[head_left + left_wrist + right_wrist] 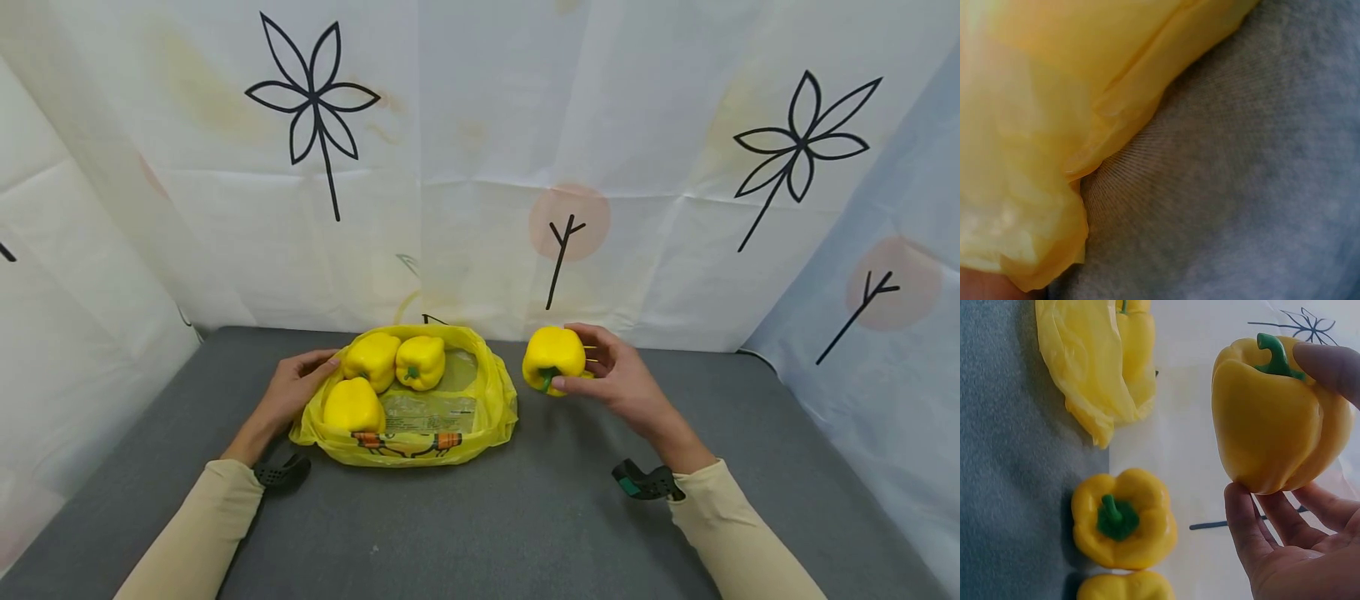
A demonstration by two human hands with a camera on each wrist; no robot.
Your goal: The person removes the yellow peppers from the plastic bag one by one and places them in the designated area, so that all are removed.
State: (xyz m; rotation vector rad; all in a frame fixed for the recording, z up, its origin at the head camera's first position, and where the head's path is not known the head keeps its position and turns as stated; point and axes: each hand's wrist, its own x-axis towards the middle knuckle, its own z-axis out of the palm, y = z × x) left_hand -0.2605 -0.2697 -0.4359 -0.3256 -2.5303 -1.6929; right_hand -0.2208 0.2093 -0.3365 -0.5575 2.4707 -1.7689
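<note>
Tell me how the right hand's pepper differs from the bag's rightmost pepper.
The held pepper is in the right hand, outside the bag; the bagged pepper sits inside it. In the head view, the held pepper looks larger than the bagged pepper. Both are yellow and green-stemmed.

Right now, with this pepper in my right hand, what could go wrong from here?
The held pepper might slip, since its skin is smooth and glossy and the right hand holds it mainly by thumb and fingertips. That hand could also knock the loose peppers on the table. And the thin, crumpled rim of the yellow bag may sag or snag if bumped.
</note>
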